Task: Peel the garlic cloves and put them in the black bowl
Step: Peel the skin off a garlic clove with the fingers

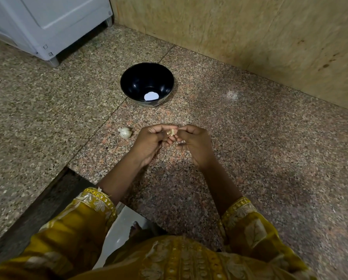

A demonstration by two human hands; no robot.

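Speckled pinkish-grey granite counter here. A round glossy black bowl sits upper middle, a white papery garlic chunk lies just below-left of it, and a boxy white appliance stands upper left.

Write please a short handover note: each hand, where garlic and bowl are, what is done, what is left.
Left hand and right hand both pinch one garlic clove above the granite counter; skin seems partly off.
Unpeeled garlic lies left of the hands.
Black bowl stands beyond; pale patch inside may be glare, so nothing surely done.
Left: finish peeling, drop clove in, peel the rest.
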